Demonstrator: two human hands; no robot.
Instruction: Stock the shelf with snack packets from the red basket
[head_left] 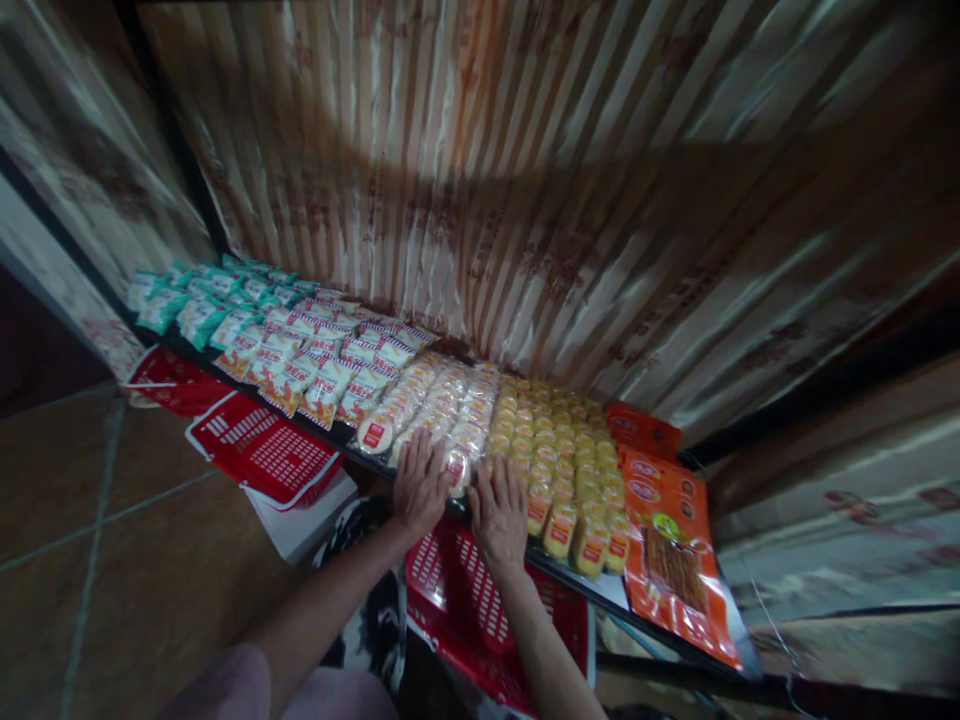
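Observation:
A long shelf carries rows of packaged snacks. My left hand [421, 482] lies with spread fingers at the front of the clear-wrapped round pale cakes [401, 402]. Beside it, my right hand [500, 505] rests on the front edge of the rows, fingers apart, where the pale cakes meet the yellow-wrapped cakes [559, 455]. A pale cake with a red label [456, 470] shows between the two hands. Neither hand is closed round a packet. Left of the pale cakes lie white and orange snack bags [326, 385].
Teal packets [201, 318] fill the shelf's far left, and orange packets [675, 560] lie at its right. Below the shelf are a red basket [274, 450] over a white box [304, 520], and another red basket [461, 580]. A pleated curtain [450, 180] hangs behind.

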